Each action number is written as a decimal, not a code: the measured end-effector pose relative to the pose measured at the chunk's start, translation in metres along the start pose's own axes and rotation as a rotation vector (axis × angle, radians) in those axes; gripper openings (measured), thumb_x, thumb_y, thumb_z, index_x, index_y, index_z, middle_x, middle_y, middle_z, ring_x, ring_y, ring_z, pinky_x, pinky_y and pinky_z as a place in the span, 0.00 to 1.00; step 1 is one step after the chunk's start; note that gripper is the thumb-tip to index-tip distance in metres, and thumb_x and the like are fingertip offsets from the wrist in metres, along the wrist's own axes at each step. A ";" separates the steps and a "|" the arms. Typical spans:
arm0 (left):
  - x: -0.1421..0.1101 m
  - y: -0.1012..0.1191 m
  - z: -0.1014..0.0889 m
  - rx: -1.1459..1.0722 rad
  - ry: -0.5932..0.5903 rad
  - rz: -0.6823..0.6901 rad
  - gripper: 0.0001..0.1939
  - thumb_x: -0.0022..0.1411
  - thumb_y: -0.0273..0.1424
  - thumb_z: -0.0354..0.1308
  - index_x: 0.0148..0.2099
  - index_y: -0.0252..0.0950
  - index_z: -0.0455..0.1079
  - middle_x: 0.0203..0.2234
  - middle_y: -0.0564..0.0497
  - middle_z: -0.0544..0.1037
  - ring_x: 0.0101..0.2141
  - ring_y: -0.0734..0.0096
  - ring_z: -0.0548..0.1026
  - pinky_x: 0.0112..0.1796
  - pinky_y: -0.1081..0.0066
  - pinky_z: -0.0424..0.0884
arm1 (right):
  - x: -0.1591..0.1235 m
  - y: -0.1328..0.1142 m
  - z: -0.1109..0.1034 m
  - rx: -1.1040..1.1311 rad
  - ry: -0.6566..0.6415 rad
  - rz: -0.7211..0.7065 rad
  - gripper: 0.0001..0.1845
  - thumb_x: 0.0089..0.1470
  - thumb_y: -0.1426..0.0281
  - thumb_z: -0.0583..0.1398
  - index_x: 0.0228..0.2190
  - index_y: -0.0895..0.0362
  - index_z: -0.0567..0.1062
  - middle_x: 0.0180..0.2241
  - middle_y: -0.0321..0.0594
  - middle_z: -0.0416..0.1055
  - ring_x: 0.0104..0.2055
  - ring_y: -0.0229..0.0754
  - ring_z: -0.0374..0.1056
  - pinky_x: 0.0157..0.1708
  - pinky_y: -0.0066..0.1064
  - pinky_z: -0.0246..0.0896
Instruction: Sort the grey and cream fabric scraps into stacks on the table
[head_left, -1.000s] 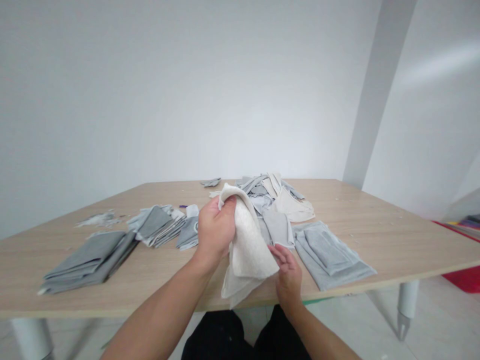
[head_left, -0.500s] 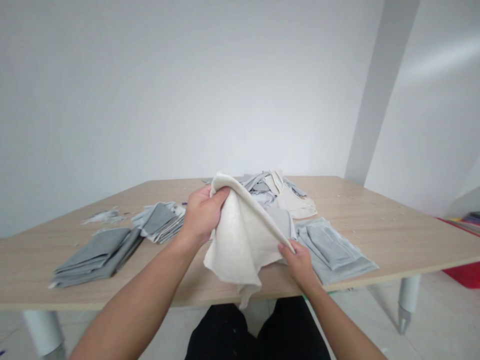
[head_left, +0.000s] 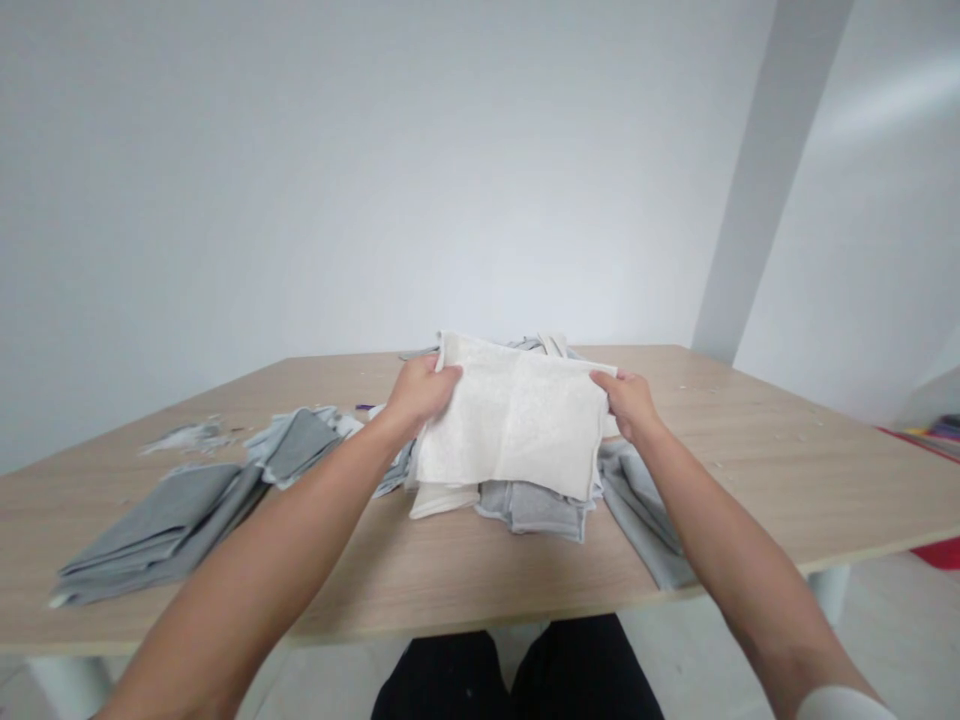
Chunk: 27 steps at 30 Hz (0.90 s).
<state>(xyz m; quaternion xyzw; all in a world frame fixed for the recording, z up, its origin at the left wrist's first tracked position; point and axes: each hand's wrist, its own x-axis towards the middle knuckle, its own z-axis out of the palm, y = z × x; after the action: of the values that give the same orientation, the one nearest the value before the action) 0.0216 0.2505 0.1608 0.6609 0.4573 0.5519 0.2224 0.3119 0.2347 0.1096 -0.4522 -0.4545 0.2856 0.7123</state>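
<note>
A cream cloth (head_left: pixel 517 420) hangs spread out between my two hands. My left hand (head_left: pixel 426 392) pinches it near the upper left corner, thumb on the near face. At the upper right corner, my right hand (head_left: pixel 626 398) grips the edge between thumb and fingers. Below and behind the cloth lies a folded grey cloth (head_left: pixel 534 508) on the table. Beside that, to the left, a second cream cloth (head_left: pixel 444 498) pokes out. The held cloth hides most of the pile behind it.
Folded grey cloths (head_left: pixel 161 525) lie at the left of the wooden table (head_left: pixel 360 590), with another grey stack (head_left: pixel 304 445) beyond them. White scraps (head_left: pixel 191 436) sit farther left. More grey cloth (head_left: pixel 645 505) rests by my right forearm. A pile (head_left: pixel 551 345) shows at the back.
The cream cloth has gone from slanted and drooping to stretched nearly level. My right hand has risen and moved right, my left hand shifted slightly left, and the view has tilted a little.
</note>
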 end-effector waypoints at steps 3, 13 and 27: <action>-0.005 -0.004 0.005 0.027 0.014 0.019 0.13 0.51 0.34 0.55 0.35 0.31 0.74 0.28 0.48 0.76 0.27 0.66 0.71 0.25 0.73 0.61 | -0.003 -0.007 0.005 0.008 0.004 -0.036 0.12 0.51 0.62 0.59 0.21 0.56 0.70 0.20 0.39 0.69 0.23 0.39 0.63 0.21 0.30 0.54; -0.073 0.035 0.061 0.347 -0.125 0.293 0.08 0.60 0.33 0.51 0.40 0.37 0.67 0.25 0.51 0.72 0.27 0.64 0.71 0.29 0.70 0.61 | -0.074 -0.026 0.067 -0.192 -0.134 -0.295 0.19 0.55 0.58 0.55 0.20 0.56 0.65 0.18 0.30 0.60 0.23 0.35 0.56 0.23 0.27 0.49; -0.098 0.063 0.039 0.646 -0.458 0.326 0.25 0.55 0.38 0.54 0.52 0.36 0.54 0.38 0.43 0.75 0.37 0.51 0.76 0.32 0.64 0.66 | -0.084 -0.045 0.062 -0.182 -0.283 -0.181 0.20 0.49 0.54 0.61 0.22 0.55 0.63 0.15 0.28 0.60 0.17 0.32 0.55 0.17 0.24 0.47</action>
<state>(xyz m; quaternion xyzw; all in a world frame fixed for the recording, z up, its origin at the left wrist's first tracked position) 0.0833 0.1450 0.1476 0.8658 0.4350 0.2471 0.0097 0.2197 0.1703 0.1289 -0.4274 -0.6131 0.2389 0.6200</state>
